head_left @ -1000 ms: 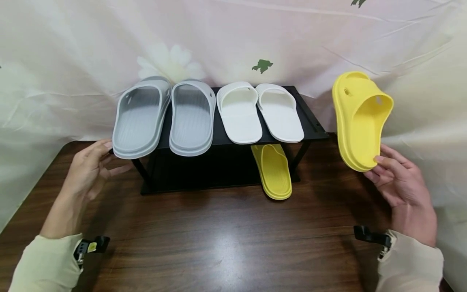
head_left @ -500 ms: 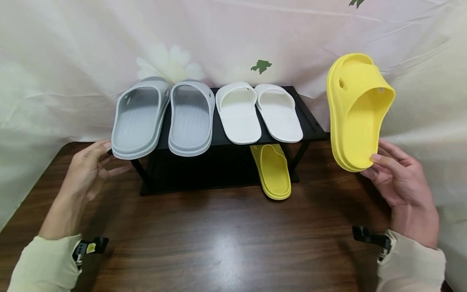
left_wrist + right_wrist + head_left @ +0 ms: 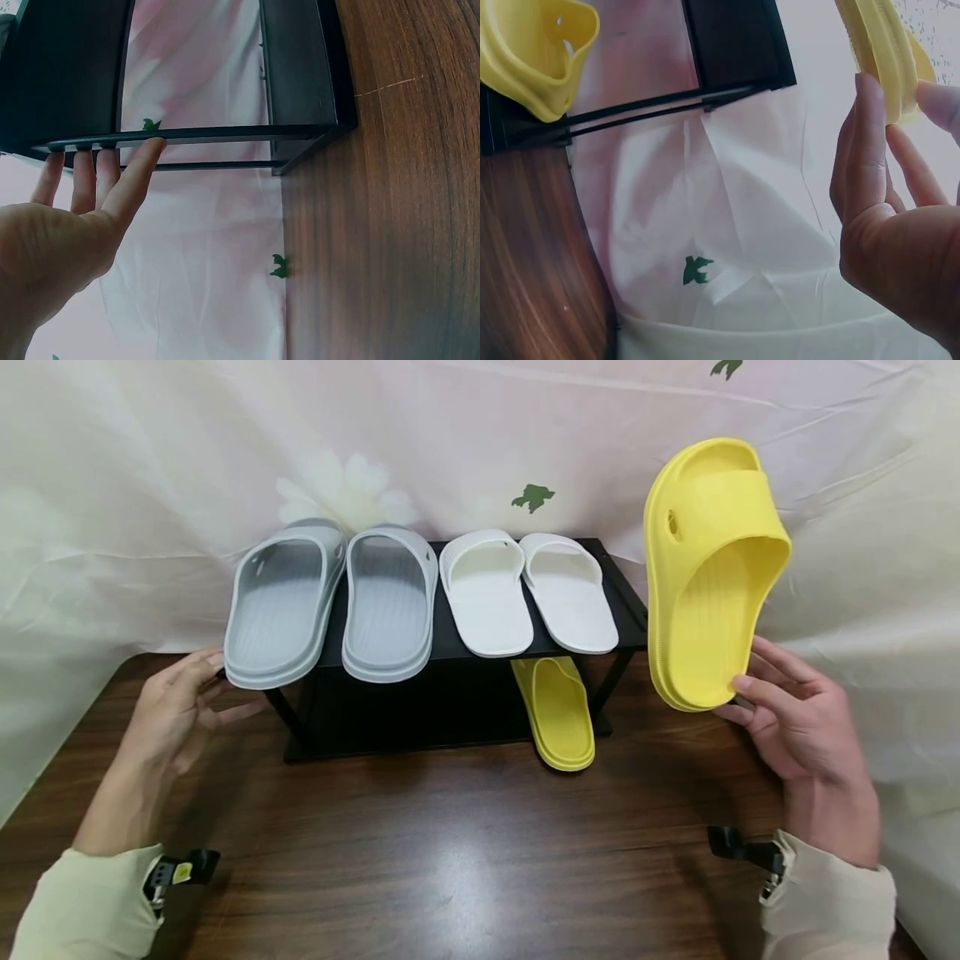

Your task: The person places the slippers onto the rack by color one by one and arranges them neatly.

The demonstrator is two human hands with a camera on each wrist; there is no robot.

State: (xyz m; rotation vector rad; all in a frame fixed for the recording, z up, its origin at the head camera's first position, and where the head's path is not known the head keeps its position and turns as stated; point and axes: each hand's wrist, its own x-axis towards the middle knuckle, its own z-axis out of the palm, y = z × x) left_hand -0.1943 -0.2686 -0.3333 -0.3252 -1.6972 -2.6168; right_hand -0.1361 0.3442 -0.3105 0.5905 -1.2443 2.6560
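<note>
My right hand [image 3: 806,718] pinches the heel end of a yellow slipper [image 3: 708,585] and holds it up, toe upward, beside the right end of a black shoe rack [image 3: 442,635]. In the right wrist view the slipper [image 3: 885,56] shows edge-on between thumb and fingers. My left hand [image 3: 176,702] touches the rack's left end; its fairly straight fingers [image 3: 84,184] meet the black side bar [image 3: 225,133] in the left wrist view. On the top shelf stand two grey slippers [image 3: 277,610] and two white slippers [image 3: 491,610]. Another yellow slipper [image 3: 562,718] sits on the lower shelf at the right, heel jutting out.
A dark wooden table [image 3: 420,852] carries the rack. Behind and at both sides hangs a pale cloth [image 3: 442,443] with printed flowers and green leaves, close to the rack's back. Black straps [image 3: 180,870] circle both wrists over light sleeves.
My right hand has moved left and raised the yellow slipper, which now overlaps the rack's right end in the head view. The left hand stays at the rack.
</note>
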